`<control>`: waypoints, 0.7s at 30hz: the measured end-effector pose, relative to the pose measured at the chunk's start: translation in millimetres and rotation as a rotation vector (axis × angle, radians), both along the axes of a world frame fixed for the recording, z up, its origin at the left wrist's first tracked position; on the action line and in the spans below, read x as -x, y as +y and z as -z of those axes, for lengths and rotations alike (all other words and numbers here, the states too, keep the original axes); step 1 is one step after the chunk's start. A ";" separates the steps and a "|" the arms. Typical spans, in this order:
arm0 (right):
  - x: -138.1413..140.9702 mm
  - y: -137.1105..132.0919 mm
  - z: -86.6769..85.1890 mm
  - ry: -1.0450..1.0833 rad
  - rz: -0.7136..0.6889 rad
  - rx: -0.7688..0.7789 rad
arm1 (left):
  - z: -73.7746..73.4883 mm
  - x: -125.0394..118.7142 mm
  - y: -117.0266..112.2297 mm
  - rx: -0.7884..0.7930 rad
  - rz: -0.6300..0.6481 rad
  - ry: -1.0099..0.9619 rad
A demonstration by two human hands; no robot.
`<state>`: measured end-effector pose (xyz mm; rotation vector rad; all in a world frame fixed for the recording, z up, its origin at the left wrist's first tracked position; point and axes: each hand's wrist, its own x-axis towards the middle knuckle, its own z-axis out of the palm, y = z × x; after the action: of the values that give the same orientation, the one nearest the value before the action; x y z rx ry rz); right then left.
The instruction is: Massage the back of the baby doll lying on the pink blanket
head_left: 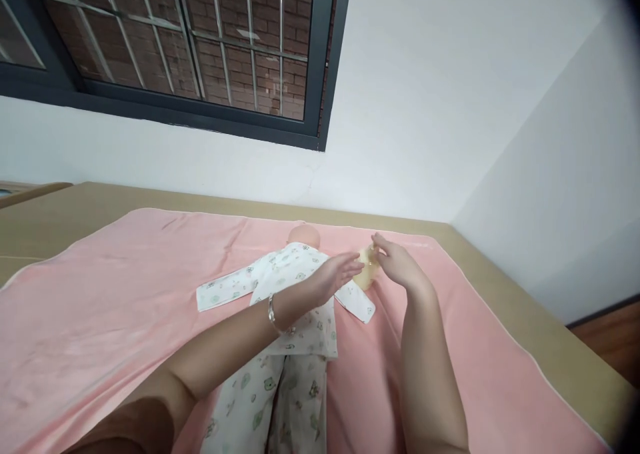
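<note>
A baby doll (304,234) lies on its back on a pink towel (110,294), dressed in a white printed jacket (287,274) and matching trousers (270,401). The doll's bare arm (366,275) sticks out past the jacket's right sleeve. My left hand (336,274), with a bracelet at its wrist, reaches over the doll's chest, fingers stretched toward that arm. My right hand (395,261) pinches the doll's hand with its fingertips.
The towel covers a tan mattress (550,334) pushed into a corner of white walls. A dark-framed barred window (200,47) is above the far wall. Wooden floor (610,341) shows at the right edge.
</note>
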<state>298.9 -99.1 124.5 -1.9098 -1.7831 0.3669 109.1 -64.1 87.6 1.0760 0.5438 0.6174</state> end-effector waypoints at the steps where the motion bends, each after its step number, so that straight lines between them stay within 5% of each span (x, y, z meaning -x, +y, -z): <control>1: -0.6 4.1 2.8 0.005 -0.014 0.024 | -5.8 -8.7 6.5 0.141 0.023 -0.041; 7: 3.5 6.1 6.5 -0.036 0.022 0.062 | -14.4 -17.7 22.5 0.393 0.070 -0.205; 14: 47.1 -2.7 -0.8 -0.302 0.148 0.035 | -11.1 42.0 -4.3 0.534 0.039 -0.209; 21: 149.1 -53.6 14.9 -0.251 -0.369 -0.345 | -51.7 119.7 -35.9 0.458 0.103 -0.250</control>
<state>149.7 -152.7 109.6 -1.4374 -2.2022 -0.0645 -10.7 -100.0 139.3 0.5802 0.3834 0.4960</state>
